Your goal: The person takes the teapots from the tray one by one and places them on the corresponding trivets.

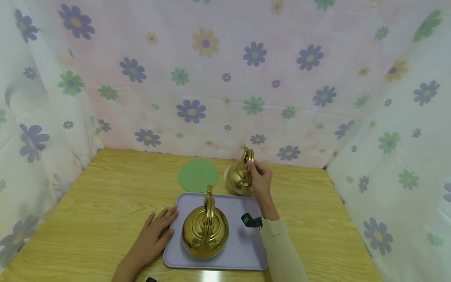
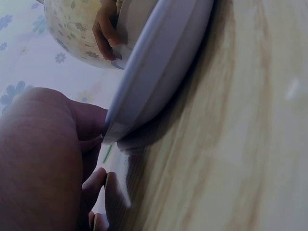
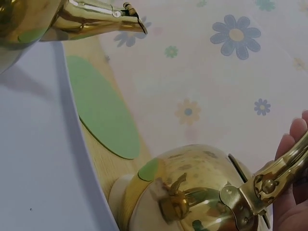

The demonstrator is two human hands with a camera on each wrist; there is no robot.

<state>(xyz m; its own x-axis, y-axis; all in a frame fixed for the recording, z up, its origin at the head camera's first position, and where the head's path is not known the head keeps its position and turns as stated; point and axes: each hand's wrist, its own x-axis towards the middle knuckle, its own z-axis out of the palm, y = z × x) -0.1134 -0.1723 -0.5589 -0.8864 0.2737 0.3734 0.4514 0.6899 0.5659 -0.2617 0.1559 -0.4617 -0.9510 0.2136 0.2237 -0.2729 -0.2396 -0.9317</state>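
Two gold kettles are in the head view. The nearer kettle (image 1: 204, 229) stands on a lavender tray (image 1: 243, 250). The farther kettle (image 1: 239, 178) sits just beyond the tray on a white coaster (image 3: 120, 192). My right hand (image 1: 260, 178) grips its upright handle (image 3: 274, 180) near the top. My left hand (image 1: 155, 235) lies flat on the table, fingers straight, touching the tray's left edge (image 2: 144, 82). A green round mat (image 1: 197, 175) lies left of the farther kettle. The nearer kettle's spout (image 3: 101, 19) shows in the right wrist view.
The wooden table (image 1: 98, 203) is boxed in by floral cloth walls (image 1: 211, 78) at the back and both sides. A dark wrist device (image 1: 251, 220) sits on my right sleeve above the tray.
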